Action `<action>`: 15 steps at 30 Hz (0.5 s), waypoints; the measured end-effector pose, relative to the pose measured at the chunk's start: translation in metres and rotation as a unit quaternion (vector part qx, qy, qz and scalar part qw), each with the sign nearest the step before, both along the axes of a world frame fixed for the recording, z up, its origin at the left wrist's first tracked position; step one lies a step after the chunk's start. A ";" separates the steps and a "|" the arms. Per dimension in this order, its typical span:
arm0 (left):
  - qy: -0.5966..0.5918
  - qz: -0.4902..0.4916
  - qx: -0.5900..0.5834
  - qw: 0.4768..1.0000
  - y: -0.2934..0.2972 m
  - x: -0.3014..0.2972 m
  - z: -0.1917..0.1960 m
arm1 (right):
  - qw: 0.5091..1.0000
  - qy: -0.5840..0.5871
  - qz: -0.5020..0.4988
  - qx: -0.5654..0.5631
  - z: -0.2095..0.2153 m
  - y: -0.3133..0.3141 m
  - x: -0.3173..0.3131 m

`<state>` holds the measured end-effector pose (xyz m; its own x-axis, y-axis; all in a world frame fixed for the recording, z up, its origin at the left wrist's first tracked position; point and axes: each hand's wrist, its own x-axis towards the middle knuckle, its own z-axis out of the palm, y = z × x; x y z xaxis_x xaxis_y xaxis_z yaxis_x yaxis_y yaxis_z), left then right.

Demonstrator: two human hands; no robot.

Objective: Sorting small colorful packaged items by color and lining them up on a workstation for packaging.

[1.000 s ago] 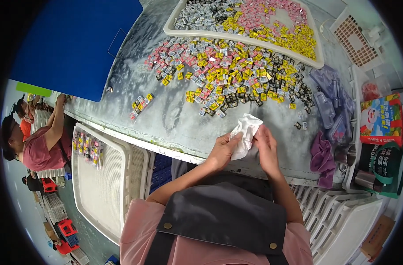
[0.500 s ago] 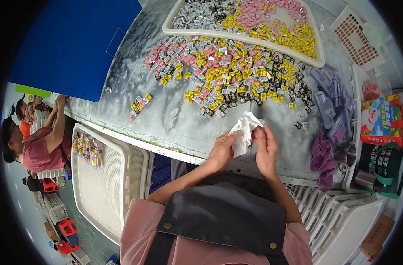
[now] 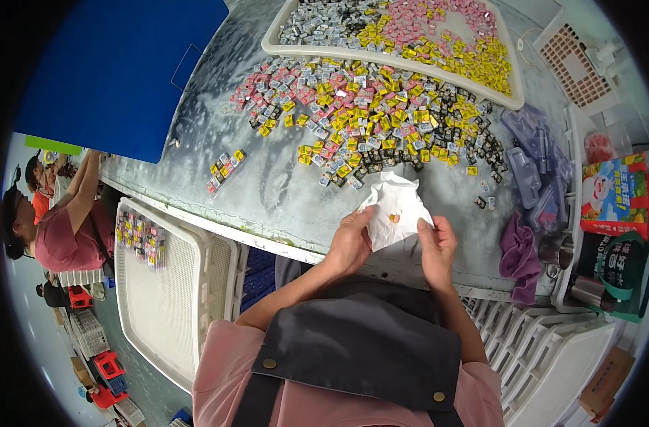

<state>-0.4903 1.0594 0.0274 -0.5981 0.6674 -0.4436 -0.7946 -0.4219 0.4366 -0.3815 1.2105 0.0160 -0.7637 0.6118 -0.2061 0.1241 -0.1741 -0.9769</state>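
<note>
A creased white paper tissue (image 3: 395, 193) is spread out between my two hands above the near edge of the table. On it lie a few tiny yellowish and reddish bits (image 3: 394, 216), too small to name. My left hand (image 3: 349, 243) pinches the tissue's left edge between thumb and fingers. At the opposite edge my right hand (image 3: 438, 249) grips a corner the same way. Just beyond the tissue is a loose heap of small wrapped pieces (image 3: 367, 121) in pink, yellow, black and pale blue.
A white tray (image 3: 388, 55) of similar pieces stands behind the heap. A short row of pieces (image 3: 226, 171) lies left. To the right are a purple cloth (image 3: 520, 256), purple plastic items (image 3: 527, 174) and a metal cup (image 3: 556, 249). A co-worker (image 3: 72, 235) works at far left.
The crumpled tissue has been unfolded and laid flatter, so the small bits on it now show. My right hand has shifted slightly right and down.
</note>
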 end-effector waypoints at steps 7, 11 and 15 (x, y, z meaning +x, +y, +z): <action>0.031 -0.025 0.025 0.999 0.003 0.005 -0.004 | 0.998 -0.026 -0.019 -0.054 0.018 -0.001 -0.010; -0.007 -0.057 0.028 0.998 0.005 0.007 -0.004 | 0.990 -0.118 0.062 -0.046 0.023 0.011 -0.017; -0.022 -0.081 0.019 0.996 0.005 0.007 -0.003 | 0.985 -0.060 0.102 -0.125 0.014 0.031 -0.020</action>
